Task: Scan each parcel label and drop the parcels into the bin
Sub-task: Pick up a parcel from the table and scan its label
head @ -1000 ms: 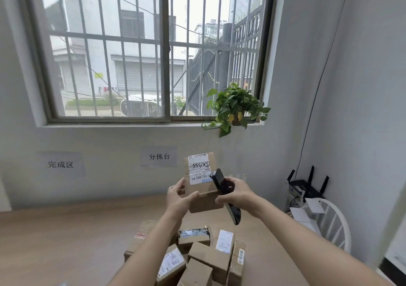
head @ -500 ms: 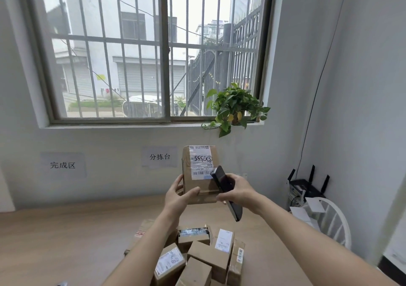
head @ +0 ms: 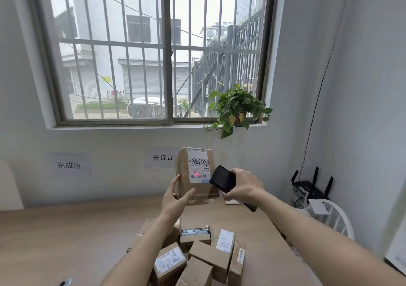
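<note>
1. Your left hand grips the raised parcel at its lower left corner, thumb across the front face and fingers curled round the side; the box stands upright in the air, above the far part of the wooden table.
2. The parcel's white label faces you, with handwriting across its middle and a barcode lower down. A red scan dot sits on the barcode.
3. Your right hand is wrapped round the black scanner, whose head almost touches the parcel's right edge, level with the barcode. Its handle sticks out below your wrist.
4. Nearer to you than the raised parcel, a heap of parcels lies loose on the table: brown cartons packed against each other, several with white labels, some flat and some on edge.
5. No bin shows in this view, so the pictures do not tell where it stands.
6. Behind the raised parcel, two paper signs are stuck to the wall: one just left of the box top, the other further left.
7. Above and right of the parcel, a potted plant stands on the window sill.
8. Well to the parcel's right, a black router with upright antennas sits in the corner, above a white chair back.
</note>
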